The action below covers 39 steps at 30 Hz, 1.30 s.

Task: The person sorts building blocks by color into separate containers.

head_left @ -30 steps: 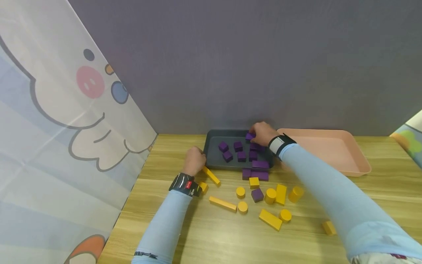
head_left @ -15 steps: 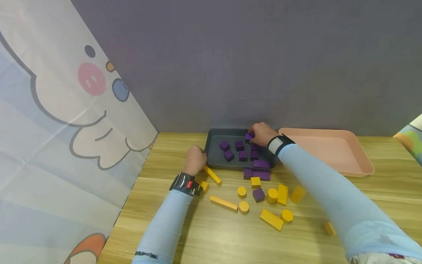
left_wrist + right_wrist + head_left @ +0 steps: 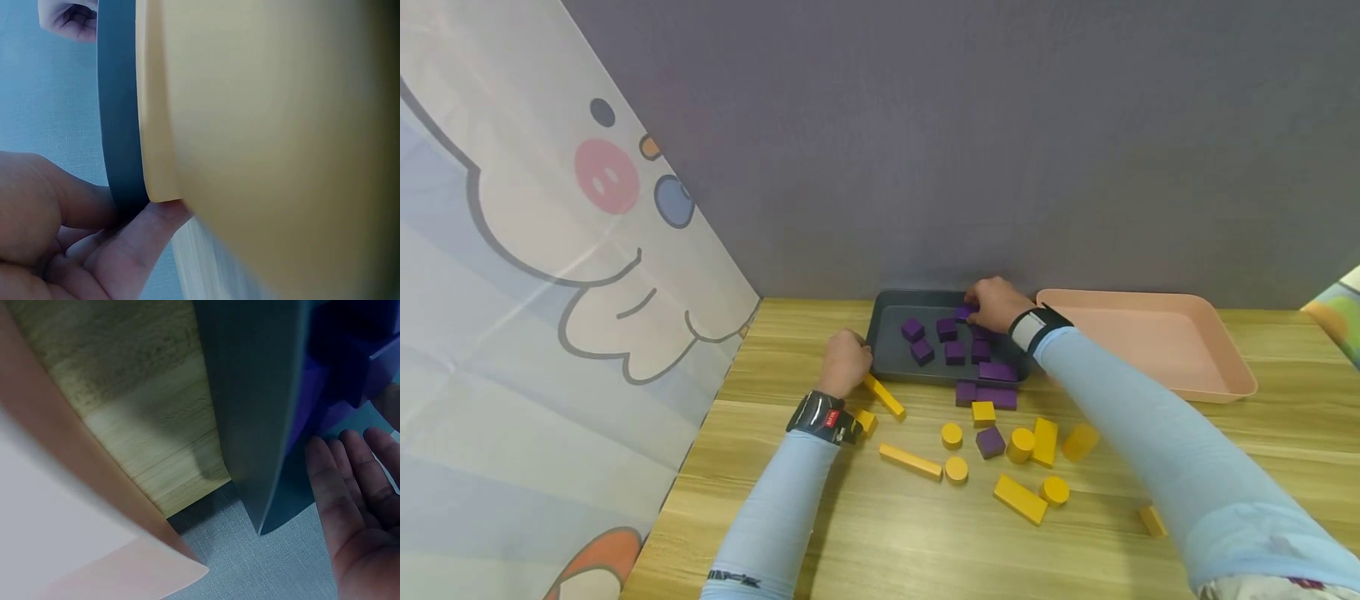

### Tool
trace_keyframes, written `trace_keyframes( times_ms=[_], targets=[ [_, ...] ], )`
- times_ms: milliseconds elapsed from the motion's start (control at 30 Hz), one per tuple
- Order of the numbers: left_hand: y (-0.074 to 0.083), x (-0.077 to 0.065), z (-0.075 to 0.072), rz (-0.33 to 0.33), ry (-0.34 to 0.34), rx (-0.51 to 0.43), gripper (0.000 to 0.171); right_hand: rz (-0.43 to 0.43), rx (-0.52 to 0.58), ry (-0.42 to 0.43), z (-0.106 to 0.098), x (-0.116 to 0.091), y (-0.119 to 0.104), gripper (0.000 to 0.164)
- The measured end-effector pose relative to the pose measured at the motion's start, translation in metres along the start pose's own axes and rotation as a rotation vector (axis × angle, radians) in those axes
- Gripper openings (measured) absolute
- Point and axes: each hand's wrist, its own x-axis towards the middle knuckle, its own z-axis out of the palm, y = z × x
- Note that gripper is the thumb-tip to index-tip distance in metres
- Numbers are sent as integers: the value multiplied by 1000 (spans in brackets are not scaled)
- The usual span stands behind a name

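My left hand (image 3: 845, 364) is at the left end of the dark grey tray (image 3: 889, 367), and the left wrist view has its thumb and fingers pinching the tray's wall (image 3: 119, 112). Beside that hand lies a yellow bar (image 3: 885, 397). Over the tray's back right corner, my right hand (image 3: 997, 304) pinches a purple block (image 3: 965, 313), partly hidden by the fingers. Several purple cubes (image 3: 954, 353) and a longer purple block (image 3: 997, 371) lie inside the tray. In the right wrist view, the right hand's fingers (image 3: 331, 487) reach down beside purple blocks (image 3: 375, 369).
A peach tray (image 3: 1150, 342) stands right of the dark one. Along the dark tray's front lie purple blocks (image 3: 996, 398). Several yellow cylinders (image 3: 1021, 445) and bars (image 3: 910, 461), plus a purple cube (image 3: 990, 442), are scattered nearer me. A grey wall (image 3: 925, 150) rises behind.
The purple block under my right hand has shifted slightly left and sits a little lower in the tray. My left hand keeps its grip on the tray.
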Motion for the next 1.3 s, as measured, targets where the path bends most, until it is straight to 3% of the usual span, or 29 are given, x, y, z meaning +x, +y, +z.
trace_keyframes(
  times_ms=[300,567,733,900,1067,1200,1300],
  targets=[
    [2,1,0,-5,-20,2,25,-9,-15,28,-7,-17,0,39],
    [-2,9,2,-15,-32,-11,28,-51,0,62,-19,-55,-15,39],
    [-7,17,0,11,-27,-5,27,-150,-4,84,-27,-84,-34,40],
    [-10,21,-3,38,-11,4,27,-247,-40,104,-30,-117,-53,57],
    [-11,20,-2,45,1,5,24,-262,-53,59,-21,-151,-69,81],
    [-11,19,-1,48,-2,9,24,-234,-123,-52,-5,-173,-79,97],
    [-9,18,-1,51,-3,10,26,-252,-199,-118,9,-185,-84,100]
  ],
)
